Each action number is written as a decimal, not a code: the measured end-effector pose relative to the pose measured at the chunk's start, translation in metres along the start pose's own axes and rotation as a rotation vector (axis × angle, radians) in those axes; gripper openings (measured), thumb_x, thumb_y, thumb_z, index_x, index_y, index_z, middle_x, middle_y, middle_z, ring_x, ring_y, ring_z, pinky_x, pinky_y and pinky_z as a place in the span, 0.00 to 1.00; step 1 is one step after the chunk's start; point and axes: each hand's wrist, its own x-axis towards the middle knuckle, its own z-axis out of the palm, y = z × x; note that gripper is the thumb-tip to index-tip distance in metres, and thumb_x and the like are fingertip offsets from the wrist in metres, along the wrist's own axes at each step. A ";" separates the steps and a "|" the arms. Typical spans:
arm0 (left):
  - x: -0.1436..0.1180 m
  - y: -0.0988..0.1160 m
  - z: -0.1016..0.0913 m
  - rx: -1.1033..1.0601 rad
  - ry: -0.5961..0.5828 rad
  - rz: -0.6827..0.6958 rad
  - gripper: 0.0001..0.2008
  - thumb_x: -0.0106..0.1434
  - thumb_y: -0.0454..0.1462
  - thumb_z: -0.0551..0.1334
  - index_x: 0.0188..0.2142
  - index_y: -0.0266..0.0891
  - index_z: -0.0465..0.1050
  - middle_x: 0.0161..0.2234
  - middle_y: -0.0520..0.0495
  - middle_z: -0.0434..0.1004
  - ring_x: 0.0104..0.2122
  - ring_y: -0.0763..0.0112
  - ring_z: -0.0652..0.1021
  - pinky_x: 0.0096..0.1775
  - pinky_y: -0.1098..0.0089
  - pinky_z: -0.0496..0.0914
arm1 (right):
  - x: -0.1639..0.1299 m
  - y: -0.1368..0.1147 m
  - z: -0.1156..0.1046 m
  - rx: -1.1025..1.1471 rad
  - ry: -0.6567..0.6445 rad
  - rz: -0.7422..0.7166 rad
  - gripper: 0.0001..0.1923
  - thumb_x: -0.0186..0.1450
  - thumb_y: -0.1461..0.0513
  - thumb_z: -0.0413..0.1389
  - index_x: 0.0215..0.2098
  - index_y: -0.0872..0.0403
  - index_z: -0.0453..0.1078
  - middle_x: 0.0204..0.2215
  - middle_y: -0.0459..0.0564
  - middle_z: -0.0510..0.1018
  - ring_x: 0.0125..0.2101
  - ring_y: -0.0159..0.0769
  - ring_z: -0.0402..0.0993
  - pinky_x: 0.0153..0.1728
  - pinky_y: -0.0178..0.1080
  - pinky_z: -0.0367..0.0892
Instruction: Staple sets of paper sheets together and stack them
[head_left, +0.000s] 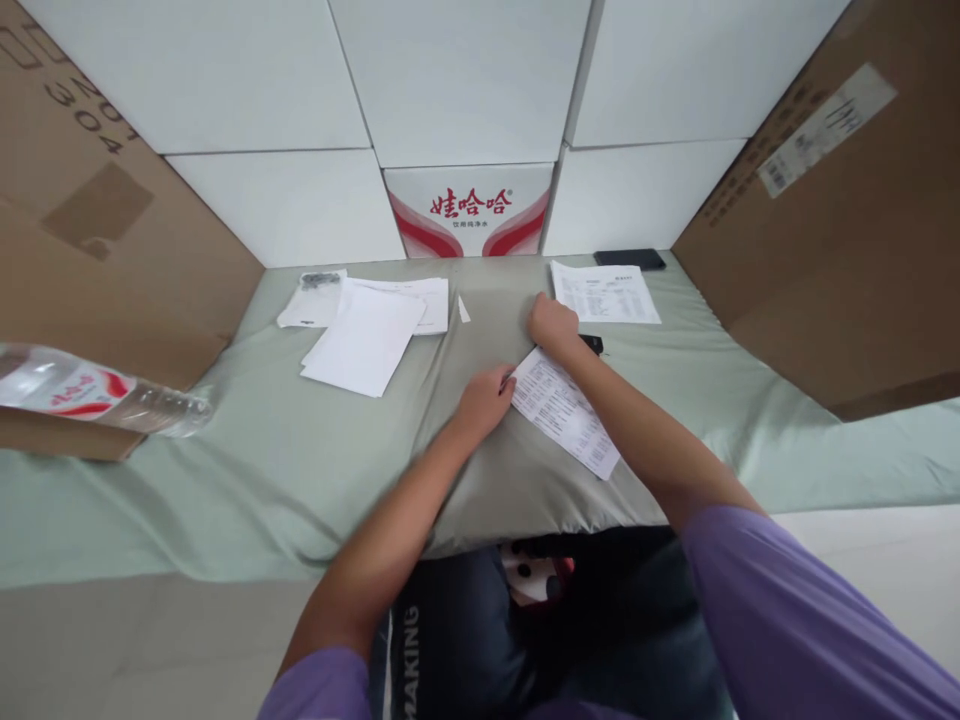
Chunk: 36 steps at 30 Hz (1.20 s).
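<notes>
A printed sheet lies tilted on the pale green cloth in front of me. My left hand rests at the sheet's left edge, fingers curled, touching it. My right hand presses on the sheet's far corner, fingers closed; a small black object sits just right of that hand. Whether either hand pinches the paper is hard to tell.
A pile of blank white sheets and a small plastic bag lie at the far left. Another printed sheet and a black phone lie far right. A water bottle lies left. Cardboard and white boxes wall the area.
</notes>
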 end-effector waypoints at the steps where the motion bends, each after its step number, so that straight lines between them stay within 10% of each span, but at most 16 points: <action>1: -0.001 -0.001 0.000 -0.004 -0.004 0.002 0.19 0.71 0.38 0.53 0.56 0.38 0.75 0.40 0.42 0.83 0.40 0.62 0.80 0.46 0.65 0.71 | -0.001 0.000 0.001 -0.001 0.003 0.008 0.18 0.70 0.66 0.44 0.55 0.60 0.66 0.46 0.68 0.79 0.48 0.53 0.79 0.46 0.48 0.70; 18: -0.009 0.002 -0.001 0.030 -0.020 0.014 0.19 0.72 0.40 0.53 0.57 0.39 0.73 0.46 0.42 0.82 0.45 0.63 0.80 0.49 0.64 0.70 | 0.000 0.001 0.002 0.024 -0.029 -0.038 0.20 0.69 0.69 0.42 0.55 0.61 0.66 0.47 0.68 0.79 0.47 0.50 0.79 0.45 0.47 0.71; 36: -0.002 -0.001 -0.002 -0.112 0.013 0.015 0.17 0.68 0.37 0.55 0.54 0.39 0.74 0.31 0.49 0.76 0.32 0.68 0.75 0.40 0.68 0.68 | 0.021 0.021 0.007 0.240 -0.039 -0.017 0.18 0.67 0.66 0.45 0.48 0.58 0.74 0.50 0.64 0.79 0.49 0.48 0.75 0.48 0.43 0.68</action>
